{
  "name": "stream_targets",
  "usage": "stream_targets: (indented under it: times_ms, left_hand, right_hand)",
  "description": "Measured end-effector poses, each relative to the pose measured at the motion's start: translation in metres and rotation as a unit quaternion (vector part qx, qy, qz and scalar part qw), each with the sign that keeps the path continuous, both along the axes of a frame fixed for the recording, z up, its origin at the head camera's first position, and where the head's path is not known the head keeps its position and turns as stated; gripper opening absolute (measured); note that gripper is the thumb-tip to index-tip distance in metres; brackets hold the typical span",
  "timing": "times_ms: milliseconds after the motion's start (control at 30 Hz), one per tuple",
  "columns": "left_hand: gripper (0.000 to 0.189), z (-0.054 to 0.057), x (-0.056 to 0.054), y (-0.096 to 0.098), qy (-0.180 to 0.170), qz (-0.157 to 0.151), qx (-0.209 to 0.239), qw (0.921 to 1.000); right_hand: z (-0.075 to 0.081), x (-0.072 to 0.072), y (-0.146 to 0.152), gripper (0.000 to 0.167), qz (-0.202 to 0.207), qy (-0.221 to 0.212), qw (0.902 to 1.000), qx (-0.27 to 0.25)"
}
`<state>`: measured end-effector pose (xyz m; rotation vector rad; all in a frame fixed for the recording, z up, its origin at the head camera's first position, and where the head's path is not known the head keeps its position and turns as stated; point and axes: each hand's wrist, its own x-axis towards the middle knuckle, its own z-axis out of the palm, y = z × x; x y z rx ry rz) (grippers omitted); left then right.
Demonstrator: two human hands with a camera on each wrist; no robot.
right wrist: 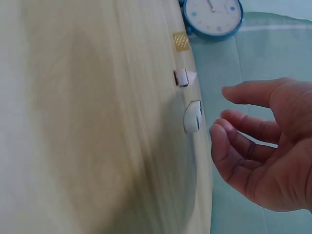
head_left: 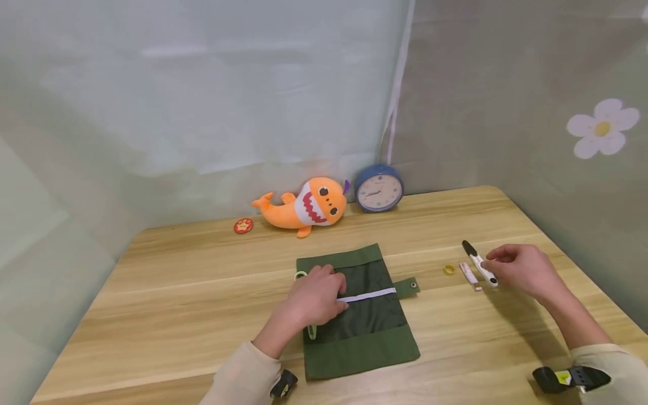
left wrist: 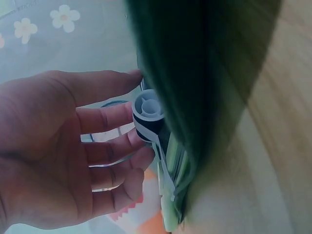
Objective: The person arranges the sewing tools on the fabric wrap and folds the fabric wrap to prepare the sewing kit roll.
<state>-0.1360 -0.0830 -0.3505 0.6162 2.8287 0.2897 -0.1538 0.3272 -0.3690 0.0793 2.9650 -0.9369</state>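
Note:
A dark green fabric roll lies unfolded on the table, a white elastic band across its middle. My left hand is over its left part. In the left wrist view, a spool with a pale end and dark winding sits under the band; the index fingertip appears to touch it, fingers loosely bent. A light green tool with a loop at one end is tucked beside it, partly hidden by the hand. My right hand hovers beside a slim white-and-black tool, fingers relaxed and holding nothing.
Left of the slim tool lie a small pink-and-white item and a gold dimpled thimble ring. At the back stand an orange shark plush and a blue clock, with a red round badge at the left. Fabric walls surround the table.

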Motion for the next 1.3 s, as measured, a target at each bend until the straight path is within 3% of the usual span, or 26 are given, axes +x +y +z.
stream_targets:
  times_ms: [333,1000,1167,1300]
  left_hand:
    - [0.019,-0.006,-0.003,0.001,0.000,-0.001,-0.002,1.0000]
    - [0.014,-0.009,0.001,-0.004,0.008,-0.001,0.018,0.9998]
    - [0.013,-0.010,0.002,-0.005,0.012,-0.003,0.017,0.9998]
    - [0.012,-0.008,0.003,-0.006,0.016,-0.005,0.020,0.9997]
  right_hand:
    - [-0.005,0.006,0.005,0.037,-0.011,-0.046,0.9989,0.000]
    - [-0.011,0.006,0.005,0.034,-0.027,-0.032,0.9981,0.044]
    - [-0.010,0.006,0.006,0.036,-0.032,-0.030,0.9986,0.029]
    - [-0.011,0.005,0.007,0.036,-0.034,-0.040,0.9984,-0.020]
